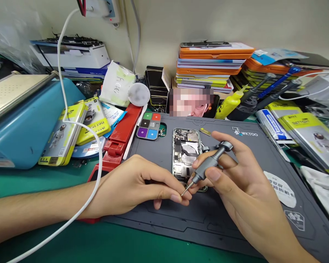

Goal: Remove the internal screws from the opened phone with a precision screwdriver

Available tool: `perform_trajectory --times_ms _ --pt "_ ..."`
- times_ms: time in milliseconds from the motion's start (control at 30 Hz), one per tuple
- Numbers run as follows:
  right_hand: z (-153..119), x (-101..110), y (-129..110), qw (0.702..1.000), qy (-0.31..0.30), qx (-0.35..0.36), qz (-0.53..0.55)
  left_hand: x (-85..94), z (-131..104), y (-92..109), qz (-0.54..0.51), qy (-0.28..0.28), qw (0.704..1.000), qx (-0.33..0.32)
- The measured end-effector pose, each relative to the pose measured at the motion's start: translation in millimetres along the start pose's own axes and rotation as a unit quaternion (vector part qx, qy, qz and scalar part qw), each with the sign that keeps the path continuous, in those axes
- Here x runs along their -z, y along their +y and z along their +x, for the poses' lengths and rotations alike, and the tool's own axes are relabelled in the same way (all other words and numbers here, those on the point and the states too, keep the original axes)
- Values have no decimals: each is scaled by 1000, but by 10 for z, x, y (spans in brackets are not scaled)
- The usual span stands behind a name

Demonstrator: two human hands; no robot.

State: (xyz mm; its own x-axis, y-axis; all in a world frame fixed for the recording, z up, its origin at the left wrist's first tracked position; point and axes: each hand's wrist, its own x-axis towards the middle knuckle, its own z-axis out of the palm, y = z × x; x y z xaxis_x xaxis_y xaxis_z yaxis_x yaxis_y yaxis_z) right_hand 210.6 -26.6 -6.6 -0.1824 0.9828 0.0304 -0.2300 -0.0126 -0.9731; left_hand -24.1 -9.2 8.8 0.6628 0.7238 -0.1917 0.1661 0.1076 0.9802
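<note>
An opened phone (186,151) lies on the dark grey mat (159,223), its inner parts showing. Over its lower end my right hand (235,179) is closed round a grey screwdriver (208,166), which tilts down to the left. The driver's thin tip reaches the fingertips of my left hand (153,182). Thumb and forefinger of that hand are pinched together at the tip; whatever may be between them is too small to make out. A small yellowish part (205,131) rests on the mat beyond the phone.
Left of the phone are a coloured tray (148,126) and a red tool (123,131). A white cable (98,175) hangs across my left forearm. Behind stand stacked boxes (216,53), a phone with a lit screen (214,106) and a yellow bottle (229,104). Battery packs (312,135) lie right.
</note>
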Motion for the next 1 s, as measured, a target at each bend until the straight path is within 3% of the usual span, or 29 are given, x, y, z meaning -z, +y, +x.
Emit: perform_trajectory --times_ms 200,333,400,533,667,900,1000 --pt "34 64 19 999 -2 37 -14 6 8 -16 15 13 1000 22" --pt "-1 37 -51 988 64 120 -75 8 33 -22 -13 78 996 36" --pt "-38 5 -80 962 79 199 -171 10 46 -10 -40 92 994 38" --pt "-84 -24 -15 877 -7 300 -376 23 49 13 -59 100 992 49" --pt "-93 13 151 809 -1 375 -452 34 35 12 -44 88 994 57" --pt "-95 40 204 822 -14 348 -450 29 29 15 -21 67 995 72" --pt "-96 47 216 841 -16 330 -428 30 24 9 -13 60 995 78"
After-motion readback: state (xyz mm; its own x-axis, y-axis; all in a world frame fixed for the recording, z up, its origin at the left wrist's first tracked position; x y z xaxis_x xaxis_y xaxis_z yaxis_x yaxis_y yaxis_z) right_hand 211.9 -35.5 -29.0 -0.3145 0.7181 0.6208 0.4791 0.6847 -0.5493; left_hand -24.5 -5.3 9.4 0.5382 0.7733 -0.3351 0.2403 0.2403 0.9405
